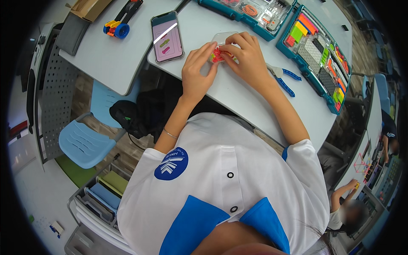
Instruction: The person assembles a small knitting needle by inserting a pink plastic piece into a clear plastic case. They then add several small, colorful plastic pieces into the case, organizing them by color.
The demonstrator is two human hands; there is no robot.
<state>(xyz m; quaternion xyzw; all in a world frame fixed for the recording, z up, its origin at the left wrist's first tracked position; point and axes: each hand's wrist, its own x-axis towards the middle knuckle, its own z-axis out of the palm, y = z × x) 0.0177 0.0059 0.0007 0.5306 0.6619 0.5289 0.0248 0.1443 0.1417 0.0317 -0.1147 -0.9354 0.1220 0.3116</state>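
Clear box (225, 35): between our hands, on the white table (238, 95).
Left hand (196, 73): we curl it at the box's left side.
Right hand (246, 57): we bend it over the red bits (216, 55).
Grip: we can't tell if either hand pinches tight.
Phone (166, 38): on our left.

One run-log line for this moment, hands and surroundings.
left hand: at clear box | right hand: at pink parts in box | left of box: phone | right of box: pliers, teal cases
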